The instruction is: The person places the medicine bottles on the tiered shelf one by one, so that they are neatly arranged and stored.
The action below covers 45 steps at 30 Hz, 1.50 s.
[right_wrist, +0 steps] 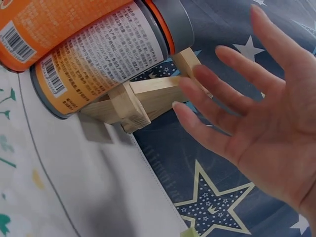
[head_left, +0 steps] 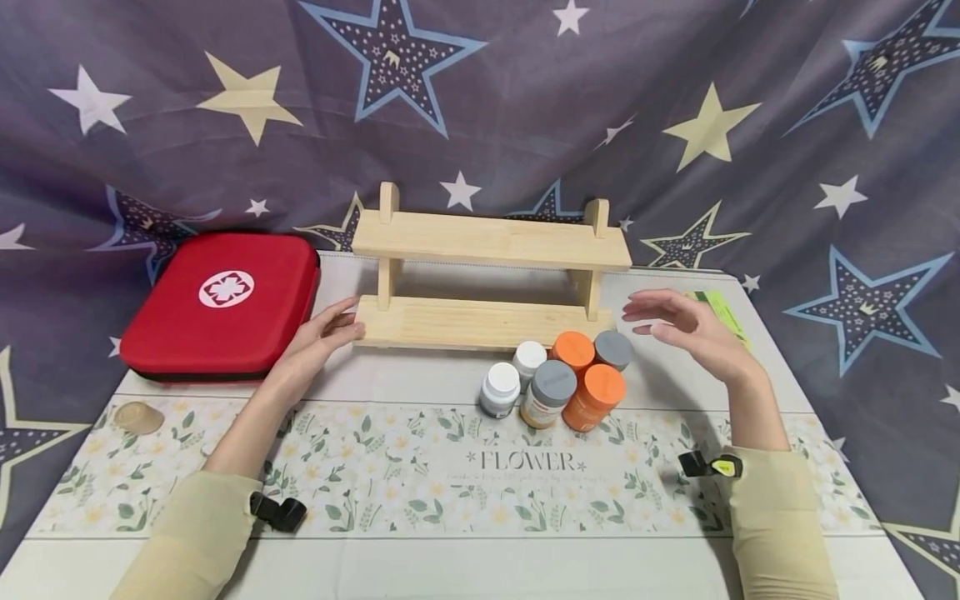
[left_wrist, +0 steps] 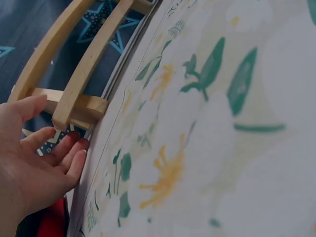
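A two-tier wooden shelf stands at the back of the table. My left hand is at the left end of its lower board, fingers loosely bent; in the left wrist view the thumb and fingers of the left hand lie around that end without a clear grip. My right hand hovers off the shelf's right end, holding nothing. In the right wrist view the fingers of the right hand are spread. Several bottles, including an orange-lidded bottle, a grey-lidded bottle and a white-lidded bottle, cluster before the shelf.
A red first-aid case lies to the left, beside the left forearm. Near the table's left edge sits a small beige object. A yellow-green card lies behind the right hand. A star-patterned curtain hangs behind the table.
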### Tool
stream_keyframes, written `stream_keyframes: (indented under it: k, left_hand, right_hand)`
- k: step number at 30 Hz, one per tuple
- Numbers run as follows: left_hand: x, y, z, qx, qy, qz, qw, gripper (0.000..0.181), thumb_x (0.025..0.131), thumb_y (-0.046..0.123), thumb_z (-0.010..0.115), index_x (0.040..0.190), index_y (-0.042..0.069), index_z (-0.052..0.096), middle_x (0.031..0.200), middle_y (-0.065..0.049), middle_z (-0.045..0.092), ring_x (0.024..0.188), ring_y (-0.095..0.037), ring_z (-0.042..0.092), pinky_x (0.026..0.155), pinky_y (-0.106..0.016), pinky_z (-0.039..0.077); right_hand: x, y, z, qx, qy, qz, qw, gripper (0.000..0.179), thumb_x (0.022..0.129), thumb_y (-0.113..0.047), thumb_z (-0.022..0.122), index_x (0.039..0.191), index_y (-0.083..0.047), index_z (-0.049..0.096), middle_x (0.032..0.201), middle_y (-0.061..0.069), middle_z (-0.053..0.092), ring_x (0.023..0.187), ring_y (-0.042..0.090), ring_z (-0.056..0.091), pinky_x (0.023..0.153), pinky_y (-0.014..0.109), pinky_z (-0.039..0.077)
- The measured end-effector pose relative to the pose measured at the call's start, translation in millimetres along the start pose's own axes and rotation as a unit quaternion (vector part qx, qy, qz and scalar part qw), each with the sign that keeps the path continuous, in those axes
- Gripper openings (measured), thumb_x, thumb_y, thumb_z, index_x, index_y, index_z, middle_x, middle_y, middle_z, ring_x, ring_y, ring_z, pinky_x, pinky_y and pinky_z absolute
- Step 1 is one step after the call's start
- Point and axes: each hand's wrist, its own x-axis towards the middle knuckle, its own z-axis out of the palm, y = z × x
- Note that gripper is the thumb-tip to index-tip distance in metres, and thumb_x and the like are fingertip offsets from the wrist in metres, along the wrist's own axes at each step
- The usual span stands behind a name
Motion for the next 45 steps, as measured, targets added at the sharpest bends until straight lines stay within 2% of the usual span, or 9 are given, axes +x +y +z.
stream_keyframes:
  k: [3, 6, 8, 14, 18, 21, 27, 40, 45]
  left_hand:
    - [0.8, -2.0, 0.5, 0.004, 0.002, 0.002, 1.0, 0.071, 0.102, 0.036, 0.062, 0.164, 0.03, 0.027, 0.163, -0.015, 0.035, 0.15, -0.029, 0.032, 0.127, -0.053, 0.022]
    - [0.6, -3.3, 1.3, 0.008, 0.001, 0.006, 0.9999, 0.07, 0.103, 0.034, 0.061, 0.164, 0.031, 0.028, 0.162, -0.015, 0.037, 0.148, -0.027, 0.033, 0.125, -0.051, 0.025]
    - [0.1, -4.0, 1.3, 0.007, 0.003, 0.008, 0.9999, 0.069, 0.103, 0.035, 0.062, 0.163, 0.032, 0.028, 0.161, -0.014, 0.038, 0.146, -0.025, 0.035, 0.124, -0.048, 0.027]
    - [-0.3, -6.3, -0.1, -0.007, 0.0, 0.015, 0.9999, 0.07, 0.102, 0.037, 0.064, 0.163, 0.033, 0.03, 0.16, -0.013, 0.038, 0.141, -0.019, 0.037, 0.116, -0.034, 0.033]
    - [-0.5, -8.1, -2.4, -0.025, -0.012, 0.022, 0.9994, 0.071, 0.102, 0.036, 0.064, 0.163, 0.032, 0.029, 0.162, -0.011, 0.037, 0.143, -0.018, 0.037, 0.115, -0.029, 0.032]
    - [-0.5, -9.7, -2.9, -0.036, -0.018, 0.025, 0.9989, 0.072, 0.102, 0.035, 0.064, 0.164, 0.03, 0.028, 0.164, -0.009, 0.036, 0.145, -0.017, 0.036, 0.112, -0.021, 0.034]
    - [1.3, -11.5, -3.0, -0.053, -0.023, 0.047, 0.9972, 0.071, 0.102, 0.029, 0.064, 0.164, 0.025, 0.029, 0.165, -0.01, 0.035, 0.146, -0.017, 0.035, 0.102, -0.007, 0.038]
    - [2.1, -11.8, -4.8, -0.06, -0.039, 0.036, 0.9968, 0.073, 0.102, 0.027, 0.064, 0.165, 0.023, 0.026, 0.168, -0.009, 0.03, 0.151, -0.022, 0.031, 0.102, -0.007, 0.038]
    - [2.5, -8.5, -6.3, -0.058, -0.044, 0.026, 0.997, 0.074, 0.103, 0.027, 0.064, 0.165, 0.024, 0.024, 0.168, -0.008, 0.03, 0.151, -0.021, 0.03, 0.11, -0.016, 0.035]
  right_hand:
    - [-1.6, 2, 1, -0.01, -0.039, 0.018, 0.999, 0.051, 0.098, 0.011, 0.053, 0.147, 0.011, 0.043, 0.142, 0.022, 0.059, 0.128, 0.02, 0.064, 0.101, 0.027, 0.056]
    - [-3.2, 3, 3, -0.024, -0.063, 0.046, 0.9967, 0.053, 0.097, 0.008, 0.057, 0.148, 0.009, 0.043, 0.143, 0.016, 0.059, 0.129, 0.015, 0.063, 0.1, 0.025, 0.055]
    - [-3.6, 4, 5, -0.038, -0.068, 0.064, 0.9949, 0.055, 0.096, 0.006, 0.061, 0.148, 0.007, 0.045, 0.144, 0.01, 0.06, 0.129, 0.011, 0.062, 0.1, 0.024, 0.054]
    - [-1.6, 5, 10, -0.07, -0.071, 0.103, 0.9897, 0.058, 0.094, -0.001, 0.069, 0.149, -0.009, 0.053, 0.143, -0.007, 0.061, 0.127, 0.004, 0.059, 0.101, 0.026, 0.053]
    - [0.3, 7, 13, -0.066, -0.089, 0.1, 0.9888, 0.059, 0.092, 0.0, 0.07, 0.149, -0.009, 0.053, 0.14, -0.01, 0.063, 0.123, 0.006, 0.062, 0.098, 0.025, 0.054]
    - [1.0, 10, 15, -0.057, -0.1, 0.094, 0.9889, 0.059, 0.092, 0.002, 0.07, 0.148, -0.005, 0.053, 0.136, -0.01, 0.066, 0.12, 0.007, 0.065, 0.095, 0.024, 0.055]
    - [1.8, 11, 17, -0.065, -0.092, 0.097, 0.9888, 0.055, 0.092, -0.001, 0.071, 0.145, -0.006, 0.055, 0.133, -0.012, 0.067, 0.116, 0.006, 0.066, 0.092, 0.024, 0.057]
    - [2.1, 14, 20, -0.078, -0.092, 0.099, 0.9878, 0.055, 0.091, -0.004, 0.074, 0.143, -0.01, 0.059, 0.13, -0.007, 0.07, 0.112, 0.01, 0.067, 0.092, 0.025, 0.056]
    - [3.1, 15, 20, -0.078, -0.089, 0.096, 0.9884, 0.053, 0.091, -0.004, 0.075, 0.141, -0.008, 0.06, 0.129, -0.008, 0.07, 0.108, 0.011, 0.068, 0.091, 0.025, 0.056]
